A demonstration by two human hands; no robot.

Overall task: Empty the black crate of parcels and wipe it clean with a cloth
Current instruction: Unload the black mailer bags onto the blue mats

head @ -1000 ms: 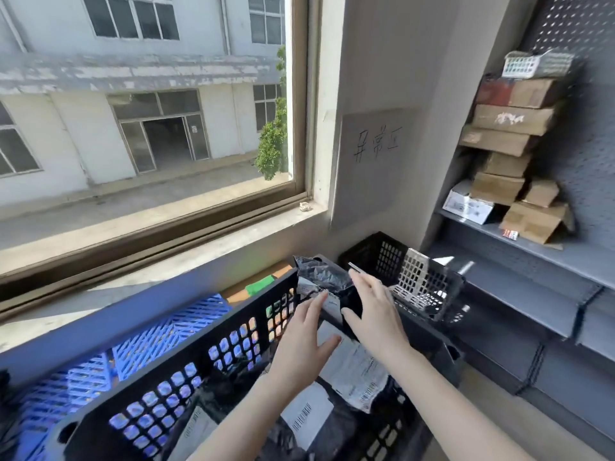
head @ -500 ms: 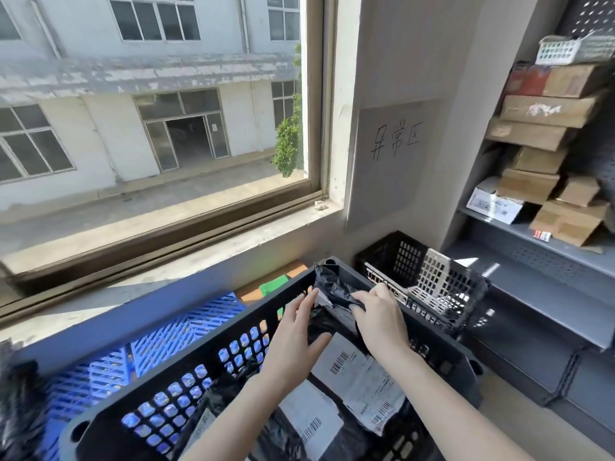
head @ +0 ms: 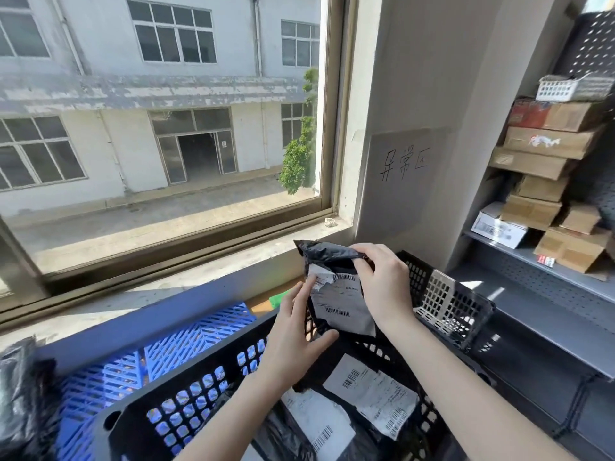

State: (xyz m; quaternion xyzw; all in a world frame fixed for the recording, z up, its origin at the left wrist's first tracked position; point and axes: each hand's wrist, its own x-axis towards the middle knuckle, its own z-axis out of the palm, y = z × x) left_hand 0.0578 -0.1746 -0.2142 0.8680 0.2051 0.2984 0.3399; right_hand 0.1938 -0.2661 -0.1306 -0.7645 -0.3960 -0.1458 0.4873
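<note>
The parcel (head: 336,301), a soft black bag with a white label, hangs just above the far end of the crate (head: 173,417), clear of its rim. The right hand (head: 382,284) has its grip clenched on the crumpled top of the bag, fingers curled over the edge. The left hand (head: 296,341) is not clenched: its fingers lie straight along the bag's left edge and the thumb rests against the lower corner, steadying more than holding.

The parcel's long axis runs nearly upright, leaning a little, with the gathered top above and the bottom edge down toward the crate. The label faces the person.

The likeliest trouble is a slip. One pinch on slick film carries the weight, so a quick swing could drop the bag back among the other parcels (head: 372,397) in the crate. The label's upper left corner is already torn and curled, right by the left fingertips (head: 301,289); rubbing there could peel it further. The low corner hangs close to the crate's lattice wall and could snag if dragged sideways instead of being lifted. Several parcels remain inside, so I judge wiping to be some way off.
</note>
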